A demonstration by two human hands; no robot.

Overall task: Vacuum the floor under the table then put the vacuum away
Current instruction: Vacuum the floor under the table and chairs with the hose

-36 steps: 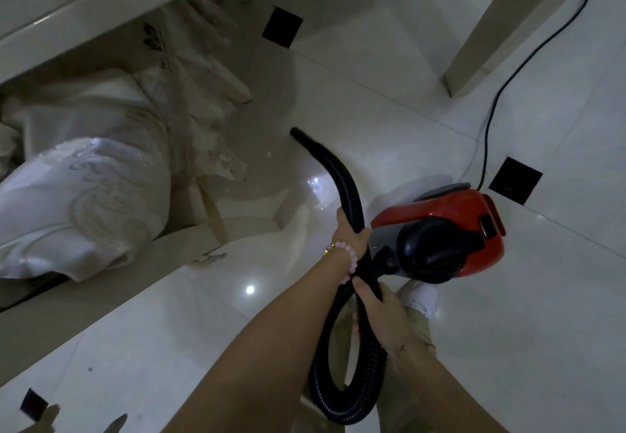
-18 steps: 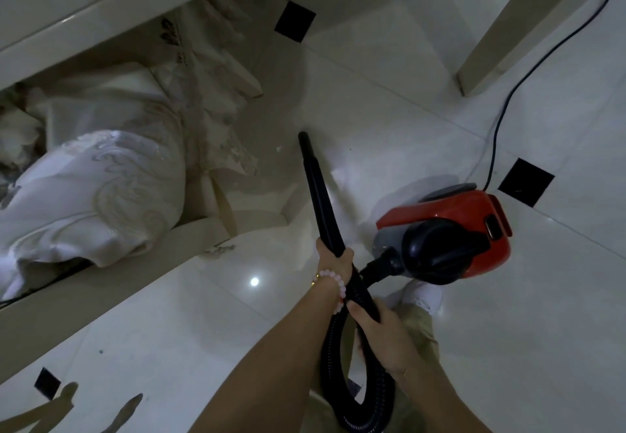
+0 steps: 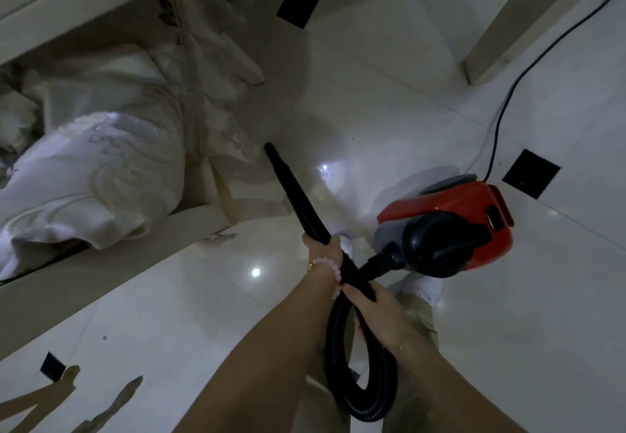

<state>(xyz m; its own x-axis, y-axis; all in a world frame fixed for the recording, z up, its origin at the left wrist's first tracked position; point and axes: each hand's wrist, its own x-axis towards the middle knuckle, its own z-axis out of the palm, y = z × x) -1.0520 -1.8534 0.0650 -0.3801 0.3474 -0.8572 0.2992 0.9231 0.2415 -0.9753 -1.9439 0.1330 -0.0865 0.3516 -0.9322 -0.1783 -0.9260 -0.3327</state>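
Hands: left [image 3: 323, 251] and right [image 3: 376, 310] both gripping wand [image 3: 298, 195], left nearer nozzle. Vacuum [image 3: 450, 225]: floor, right of wand, cord [image 3: 508, 93] behind. Step: vacuuming beside chair [image 3: 101, 168]. Next: likely sweep nozzle further beneath the table

My arms are bare, with no sleeves. On my left wrist I wear a pale pink bead bracelet [image 3: 328, 264] with one gold bead. Lower down I see khaki trousers [image 3: 418, 322] and white shoes [image 3: 427, 286].
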